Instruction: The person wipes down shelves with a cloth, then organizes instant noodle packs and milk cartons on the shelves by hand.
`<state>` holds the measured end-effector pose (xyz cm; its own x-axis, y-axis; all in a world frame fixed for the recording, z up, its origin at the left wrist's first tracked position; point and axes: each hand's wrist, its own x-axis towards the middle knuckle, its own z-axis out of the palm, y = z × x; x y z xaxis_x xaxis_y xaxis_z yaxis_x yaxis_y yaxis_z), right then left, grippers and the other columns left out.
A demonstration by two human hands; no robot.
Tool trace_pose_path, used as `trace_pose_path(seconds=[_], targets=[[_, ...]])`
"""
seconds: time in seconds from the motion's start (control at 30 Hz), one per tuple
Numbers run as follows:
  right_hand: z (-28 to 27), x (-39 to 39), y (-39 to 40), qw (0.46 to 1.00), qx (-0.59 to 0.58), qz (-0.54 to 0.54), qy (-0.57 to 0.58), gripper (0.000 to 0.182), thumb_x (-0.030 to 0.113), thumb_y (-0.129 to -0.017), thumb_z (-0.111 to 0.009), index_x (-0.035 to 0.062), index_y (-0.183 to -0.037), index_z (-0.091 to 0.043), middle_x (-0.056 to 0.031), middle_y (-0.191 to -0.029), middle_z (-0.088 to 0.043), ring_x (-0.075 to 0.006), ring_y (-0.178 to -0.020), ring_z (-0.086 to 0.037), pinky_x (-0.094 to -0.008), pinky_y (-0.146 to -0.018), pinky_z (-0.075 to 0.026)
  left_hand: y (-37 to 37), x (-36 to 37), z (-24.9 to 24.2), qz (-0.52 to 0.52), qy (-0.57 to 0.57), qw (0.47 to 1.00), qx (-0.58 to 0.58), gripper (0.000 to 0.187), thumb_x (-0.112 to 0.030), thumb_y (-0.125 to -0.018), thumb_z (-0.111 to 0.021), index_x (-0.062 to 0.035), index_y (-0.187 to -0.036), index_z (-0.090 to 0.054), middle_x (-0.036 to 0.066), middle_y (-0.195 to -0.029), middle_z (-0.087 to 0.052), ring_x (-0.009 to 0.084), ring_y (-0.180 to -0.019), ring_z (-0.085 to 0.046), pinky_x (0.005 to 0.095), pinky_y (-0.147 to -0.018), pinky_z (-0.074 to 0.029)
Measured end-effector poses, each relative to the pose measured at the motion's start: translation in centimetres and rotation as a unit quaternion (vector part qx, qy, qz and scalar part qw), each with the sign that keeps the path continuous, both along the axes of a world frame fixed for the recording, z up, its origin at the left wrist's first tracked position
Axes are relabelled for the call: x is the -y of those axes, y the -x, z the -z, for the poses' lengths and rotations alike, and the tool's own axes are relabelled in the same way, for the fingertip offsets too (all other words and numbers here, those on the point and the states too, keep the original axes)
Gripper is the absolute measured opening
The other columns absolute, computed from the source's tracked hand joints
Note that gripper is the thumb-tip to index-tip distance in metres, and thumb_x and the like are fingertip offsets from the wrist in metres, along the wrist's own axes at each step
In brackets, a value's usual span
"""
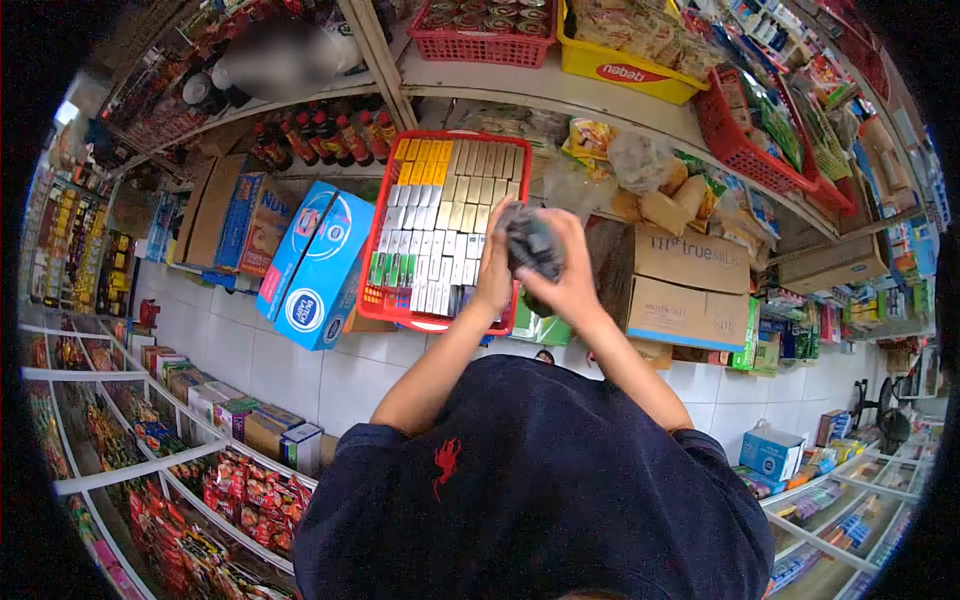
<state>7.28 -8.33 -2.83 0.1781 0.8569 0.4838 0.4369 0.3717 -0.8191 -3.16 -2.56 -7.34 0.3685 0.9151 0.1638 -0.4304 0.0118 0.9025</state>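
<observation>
Between both hands is a dark grey crumpled bundle (532, 242), perhaps cloth or plastic; its kind is not clear. My left hand (494, 268) presses on its left side. On the other side my right hand (568, 268) grips it, fingers curled round and slightly blurred. Just left of the hands, a red plastic basket (374, 240) holds rows of small upright boxes (440, 220) in yellow, gold, silver, white and green. My left forearm passes over the basket's lower right edge.
A blue carton (318, 265) leans left of the basket. Brown milk cartons (690, 290) stand to the right. Above runs a shelf (470, 80) with a red basket (480, 45) and a yellow crate (630, 75). Snack racks (180, 460) lie at lower left.
</observation>
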Motion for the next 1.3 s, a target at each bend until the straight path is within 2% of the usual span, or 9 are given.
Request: trace_pose_path(seconds=[0.07, 0.17, 0.4, 0.57, 0.7, 0.87, 1.13, 1.2, 1.3], targets=[[0.6, 0.9, 1.5, 0.995, 0.095, -0.015, -0.04, 0.059, 0.029, -0.061, -0.071, 0.0119, -0.113, -0.051, -0.0163, -0.113, -0.043, -0.0349, -0.109, -0.039, -0.0438, -0.093, -0.031, -0.5, -0.6, 1.3, 0.041, 0.161, 0.964, 0.209, 0.066, -0.055, -0.084, -0.039, -0.0061, -0.127, -0.032, 0.007, -0.101, -0.051, 0.0153, -0.09, -0.051, 0.0289, -0.079, -0.045], [1.1, 1.4, 2.0, 0.989, 0.124, -0.021, -0.079, 0.058, 0.016, -0.053, -0.074, 0.0138, -0.108, -0.055, -0.0157, -0.111, -0.045, -0.0337, -0.104, -0.043, -0.0415, -0.087, -0.037, 1.1, -1.1, 0.5, 0.142, 0.14, 0.957, 0.211, 0.059, -0.051, -0.088, -0.034, -0.003, -0.123, -0.037, 0.008, -0.102, -0.053, 0.0167, -0.093, -0.052, 0.0305, -0.081, -0.044], [-1.4, -1.0, 0.7, 0.987, 0.076, 0.128, -0.056, 0.048, 0.007, -0.055, -0.07, 0.0111, -0.101, -0.058, -0.0153, -0.1, -0.05, -0.0322, -0.092, -0.052, -0.0368, -0.078, -0.043, 0.8, 0.5, -3.8, 0.062, 0.133, 0.981, 0.129, 0.054, -0.047, -0.091, -0.028, -0.0019, -0.117, -0.044, 0.01, -0.105, -0.056, 0.0166, -0.093, -0.056, 0.0296, -0.082, -0.044], [-2.2, 0.6, 1.1, 0.981, 0.189, -0.014, -0.051, 0.047, 0.006, -0.056, -0.069, 0.011, -0.102, -0.059, -0.016, -0.099, -0.049, -0.0323, -0.092, -0.052, -0.0367, -0.079, -0.044, 2.6, -0.9, -2.3, 0.197, 0.181, 0.943, 0.2, 0.048, -0.041, -0.093, -0.028, -0.0022, -0.114, -0.047, 0.01, -0.107, -0.055, 0.0191, -0.101, -0.053, 0.0323, -0.088, -0.041], [-2.5, -1.8, -1.2, 0.988, 0.076, 0.121, -0.051, 0.044, 0.006, -0.058, -0.069, 0.0067, -0.101, -0.059, -0.0148, -0.099, -0.051, -0.031, -0.089, -0.054, -0.0357, -0.077, -0.044, 1.3, 1.1, -4.6, 0.126, 0.204, 0.959, 0.154, 0.051, -0.043, -0.092, -0.028, -0.0015, -0.119, -0.043, 0.009, -0.113, -0.053, 0.0176, -0.103, -0.051, 0.0314, -0.09, -0.04], [0.0, 2.1, 1.8, 0.989, 0.138, 0.033, -0.031, 0.048, 0.009, -0.053, -0.072, 0.0143, -0.1, -0.06, -0.0154, -0.1, -0.049, -0.0333, -0.093, -0.052, -0.0375, -0.078, -0.044, 1.5, -0.3, -5.1, 0.047, 0.182, 0.974, 0.128, 0.054, -0.045, -0.092, -0.029, -0.0028, -0.125, -0.04, 0.008, -0.116, -0.051, 0.0148, -0.103, -0.05, 0.0301, -0.09, -0.038], [-2.5, 0.0, -0.9, 0.992, 0.014, 0.119, -0.03, 0.038, 0.006, -0.062, -0.066, 0.005, -0.099, -0.06, -0.0129, -0.093, -0.051, -0.0271, -0.087, -0.052, -0.0322, -0.076, -0.042, 0.3, 0.8, -6.0, 0.135, 0.179, 0.958, 0.178, 0.053, -0.043, -0.093, -0.025, -0.0041, -0.126, -0.039, 0.008, -0.114, -0.053, 0.016, -0.099, -0.053, 0.031, -0.085, -0.043], [-1.8, 0.7, -0.2, 0.994, 0.039, 0.095, -0.023, 0.039, 0.008, -0.061, -0.068, 0.0052, -0.099, -0.059, -0.013, -0.093, -0.051, -0.0273, -0.088, -0.052, -0.0324, -0.078, -0.042, 0.2, 0.0, -6.0, -0.044, 0.155, 0.985, 0.058, 0.047, -0.039, -0.094, -0.029, -0.001, -0.114, -0.046, 0.009, -0.099, -0.058, 0.0158, -0.09, -0.056, 0.0284, -0.079, -0.045], [-0.2, 2.3, 0.4, 0.998, 0.055, 0.001, -0.013, 0.041, 0.008, -0.06, -0.068, 0.0055, -0.1, -0.059, -0.0137, -0.096, -0.05, -0.0276, -0.092, -0.052, -0.0326, -0.079, -0.042, 1.3, -1.7, -5.4, -0.103, 0.138, 0.985, 0.021, 0.039, -0.034, -0.094, -0.034, -0.0014, -0.102, -0.053, 0.008, -0.089, -0.059, 0.0124, -0.071, -0.058, 0.0249, -0.065, -0.048]])
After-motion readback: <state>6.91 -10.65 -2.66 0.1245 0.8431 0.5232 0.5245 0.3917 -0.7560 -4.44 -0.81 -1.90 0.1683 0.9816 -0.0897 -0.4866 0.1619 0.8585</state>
